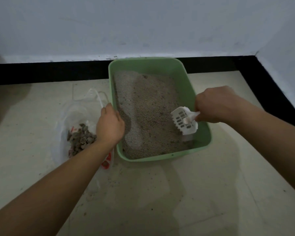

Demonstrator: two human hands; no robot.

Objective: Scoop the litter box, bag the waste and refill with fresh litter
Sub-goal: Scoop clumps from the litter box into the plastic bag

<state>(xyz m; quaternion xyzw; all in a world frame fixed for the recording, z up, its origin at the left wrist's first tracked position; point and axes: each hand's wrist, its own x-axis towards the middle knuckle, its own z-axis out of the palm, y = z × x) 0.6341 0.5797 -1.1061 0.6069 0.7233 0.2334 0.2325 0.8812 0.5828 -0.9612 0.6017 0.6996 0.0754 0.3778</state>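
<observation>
My right hand (215, 104) grips the white slotted plastic scoop (184, 120), angled leftward into the green plastic litter box (191, 86); my left hand (109, 125), curled on its left rim, sits beside the clear waste bag (75, 120).

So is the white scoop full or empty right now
Nearly empty. The white scoop, held by the right hand over the litter box, shows open slots and one small pale lump.

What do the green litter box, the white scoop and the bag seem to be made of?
Litter box: probably moulded plastic, smooth matte green walls with a rounded rim. Scoop: likely rigid white plastic with moulded slots. Bag: thin clear plastic film; it wrinkles and the clumps show through.
</observation>
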